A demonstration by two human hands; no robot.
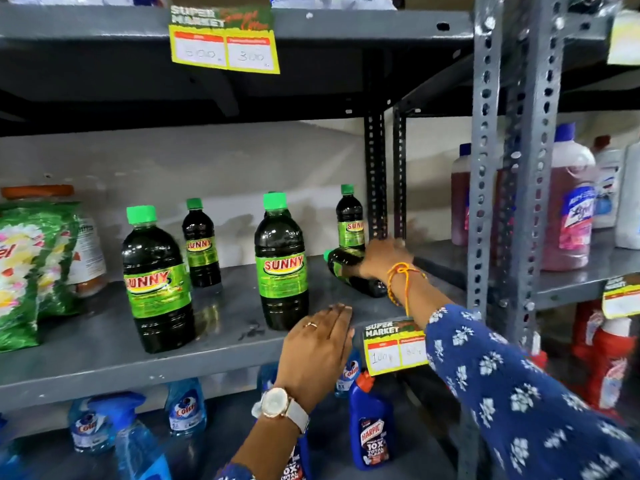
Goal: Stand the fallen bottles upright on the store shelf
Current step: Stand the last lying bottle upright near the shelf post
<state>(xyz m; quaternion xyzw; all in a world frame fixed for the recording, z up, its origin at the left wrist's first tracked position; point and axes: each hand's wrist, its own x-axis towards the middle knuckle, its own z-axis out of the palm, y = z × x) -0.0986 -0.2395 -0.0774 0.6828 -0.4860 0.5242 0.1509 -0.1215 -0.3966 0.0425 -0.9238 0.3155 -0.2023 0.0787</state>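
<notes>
Several dark green Sunny bottles with green caps stand upright on the grey shelf (pixel 104 351): a large one at front left (pixel 156 282), a small one behind it (pixel 201 244), a large one in the middle (pixel 282 265) and a small one at the back right (pixel 349 220). One small bottle (pixel 346 265) lies on its side at the right, cap pointing left. My right hand (pixel 384 254) is closed over this fallen bottle's body. My left hand (pixel 318 348) rests flat on the shelf's front edge, holding nothing.
A green detergent bag (pixel 31 268) leans at the shelf's left end. A perforated grey upright post (pixel 491 168) stands right of the fallen bottle, with pink cleaner bottles (pixel 568 209) beyond it. Blue spray bottles (pixel 187 407) and a Harpic bottle (pixel 370 424) fill the shelf below. A price tag (pixel 394 348) hangs on the edge.
</notes>
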